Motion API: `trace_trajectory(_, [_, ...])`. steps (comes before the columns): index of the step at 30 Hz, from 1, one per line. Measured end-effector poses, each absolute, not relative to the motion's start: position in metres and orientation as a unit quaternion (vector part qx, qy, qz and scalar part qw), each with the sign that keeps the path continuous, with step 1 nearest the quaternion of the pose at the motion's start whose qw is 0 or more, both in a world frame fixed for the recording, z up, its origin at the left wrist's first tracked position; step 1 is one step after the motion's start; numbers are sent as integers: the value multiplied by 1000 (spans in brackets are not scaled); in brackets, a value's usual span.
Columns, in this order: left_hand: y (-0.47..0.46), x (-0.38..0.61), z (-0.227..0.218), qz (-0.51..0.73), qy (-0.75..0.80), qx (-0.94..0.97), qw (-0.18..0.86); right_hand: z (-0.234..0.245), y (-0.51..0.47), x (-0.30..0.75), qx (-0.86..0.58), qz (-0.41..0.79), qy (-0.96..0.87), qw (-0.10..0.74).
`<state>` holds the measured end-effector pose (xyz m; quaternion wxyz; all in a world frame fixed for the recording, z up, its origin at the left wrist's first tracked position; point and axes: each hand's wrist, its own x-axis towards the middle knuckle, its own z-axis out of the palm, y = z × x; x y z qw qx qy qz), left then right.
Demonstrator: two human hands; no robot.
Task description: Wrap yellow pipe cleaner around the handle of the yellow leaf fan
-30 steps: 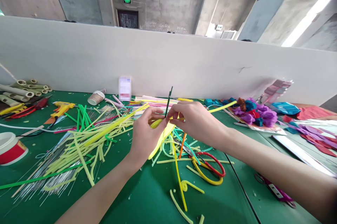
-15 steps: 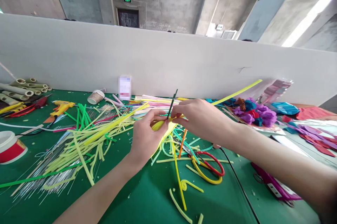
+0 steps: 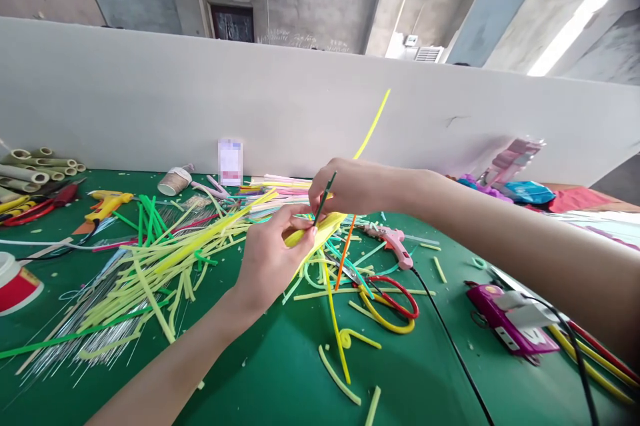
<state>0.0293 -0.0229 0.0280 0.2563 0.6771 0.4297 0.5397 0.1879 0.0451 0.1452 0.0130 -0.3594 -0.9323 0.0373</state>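
My left hand (image 3: 263, 256) is closed, thumb and fingers pinching a yellow piece (image 3: 327, 229) that looks shaped from pipe cleaners. A thin dark green stem (image 3: 326, 195) sticks up at the pinch. Just beyond it, my right hand (image 3: 353, 187) is closed on a yellow pipe cleaner (image 3: 374, 123) whose free end rises above the knuckles. My fingers hide where the strand joins the yellow piece. Below the hands hang or lie a yellow strand (image 3: 336, 319) and an orange one (image 3: 345, 256). Scissors (image 3: 415, 309) with red and yellow handles lie close by.
Loose light-green pipe cleaners (image 3: 150, 273) and thin wires cover the left side. A yellow glue gun (image 3: 107, 205), a paper cup (image 3: 17, 286) and bamboo pieces (image 3: 30, 176) stand left. On the right are a pink glue gun (image 3: 395, 243), its cord and a purple power strip (image 3: 510, 319).
My right hand has moved left and up over my left hand. The yellow pipe cleaner's free end has swung from pointing right to standing steeply upward. The pink glue gun is now uncovered.
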Motion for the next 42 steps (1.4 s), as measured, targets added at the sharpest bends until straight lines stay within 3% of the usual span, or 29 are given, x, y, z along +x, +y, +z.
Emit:
trace_trajectory(7, [-12,13,47,454,415,744,261,142,65,198,-336,196,-920,-56])
trace_trajectory(15, [-13,-3,44,374,442,803,144,131,52,195,-334,266,-904,-9])
trace_trajectory(20, [-13,-18,57,343,397,842,129,129,48,192,-336,320,-885,27])
trace_trajectory(24, [-13,-41,77,279,334,876,209,122,27,184,-293,346,-889,70])
trace_trajectory(29, [-16,-60,74,226,295,882,289,102,-4,174,-260,268,-916,145])
trace_trajectory(34, [-15,-63,63,242,305,853,347,97,-6,172,-246,253,-920,174])
trace_trajectory(42, [-5,-55,47,301,294,701,577,95,0,172,-193,317,-905,206])
